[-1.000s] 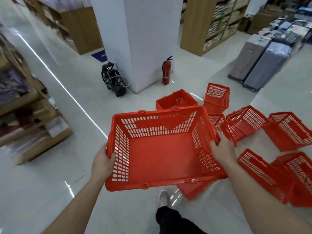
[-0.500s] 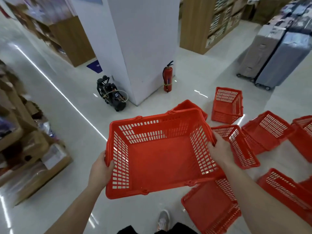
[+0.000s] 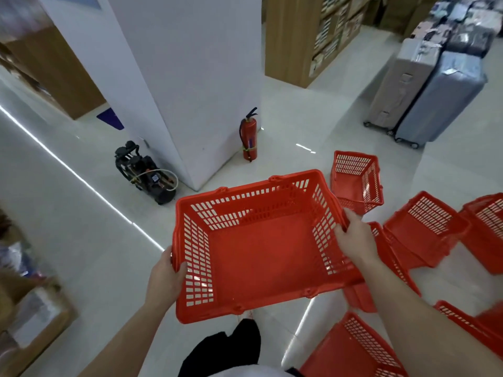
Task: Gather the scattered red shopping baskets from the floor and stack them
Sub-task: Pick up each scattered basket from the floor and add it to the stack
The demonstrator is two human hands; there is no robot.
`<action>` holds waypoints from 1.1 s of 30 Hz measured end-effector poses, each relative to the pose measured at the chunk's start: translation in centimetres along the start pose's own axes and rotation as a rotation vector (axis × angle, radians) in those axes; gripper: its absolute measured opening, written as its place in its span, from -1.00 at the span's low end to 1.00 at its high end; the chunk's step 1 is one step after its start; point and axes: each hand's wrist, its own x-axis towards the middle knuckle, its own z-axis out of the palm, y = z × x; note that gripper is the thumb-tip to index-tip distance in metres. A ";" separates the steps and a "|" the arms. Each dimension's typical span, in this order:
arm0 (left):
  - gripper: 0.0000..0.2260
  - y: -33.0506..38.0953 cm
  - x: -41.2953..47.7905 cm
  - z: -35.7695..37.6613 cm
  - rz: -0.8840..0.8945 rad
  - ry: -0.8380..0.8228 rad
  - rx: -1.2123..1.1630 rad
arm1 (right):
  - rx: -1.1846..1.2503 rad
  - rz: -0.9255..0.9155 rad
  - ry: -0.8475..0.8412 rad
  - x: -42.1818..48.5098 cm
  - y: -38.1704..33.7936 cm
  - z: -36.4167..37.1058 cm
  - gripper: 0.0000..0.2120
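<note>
I hold a red shopping basket (image 3: pixel 261 248) upright in front of me, above the floor. My left hand (image 3: pixel 166 276) grips its left rim and my right hand (image 3: pixel 353 238) grips its right rim. Several more red baskets lie scattered on the floor to the right: one on its side (image 3: pixel 356 180) behind the held basket, one tipped over (image 3: pixel 427 227), another at the right edge (image 3: pixel 487 229), one partly hidden under my right arm (image 3: pixel 386 270), and one near my feet (image 3: pixel 353 349). The basket that stood behind the held one is hidden.
A white pillar (image 3: pixel 190 77) stands ahead with a red fire extinguisher (image 3: pixel 249 137) and a black machine (image 3: pixel 147 172) at its base. Two wrapped suitcases (image 3: pixel 424 88) stand at the far right. Wooden shelves (image 3: pixel 307 36) line the back, and goods are stacked at the left (image 3: pixel 30 308).
I have stepped forward toward the pillar with the basket in both hands. The floor baskets have slid down and right in view, and the held basket now covers the upright one behind it.
</note>
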 end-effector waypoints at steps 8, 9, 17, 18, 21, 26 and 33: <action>-0.56 5.3 12.1 3.8 -0.007 -0.131 0.011 | -0.102 0.066 -0.035 14.4 -2.1 1.0 -0.55; -0.56 5.4 12.8 4.3 0.005 -0.132 0.019 | -0.106 0.049 -0.045 15.7 -2.1 1.2 -0.55; -0.51 5.9 18.1 13.1 -0.117 -0.163 0.030 | -0.185 0.021 -0.271 31.0 2.0 6.1 -0.55; -0.51 6.2 18.4 14.5 -0.150 -0.169 0.019 | -0.202 0.015 -0.297 32.9 2.9 7.0 -0.55; -0.42 7.0 19.1 19.1 -0.222 -0.138 -0.036 | -0.218 -0.012 -0.366 38.7 5.6 9.9 -0.53; -0.40 7.4 21.4 27.4 -0.307 0.005 -0.068 | -0.197 -0.077 -0.467 47.0 10.3 16.1 -0.52; -0.50 4.6 24.0 36.9 -0.400 0.039 -0.077 | -0.158 -0.089 -0.480 52.5 16.6 24.2 -0.50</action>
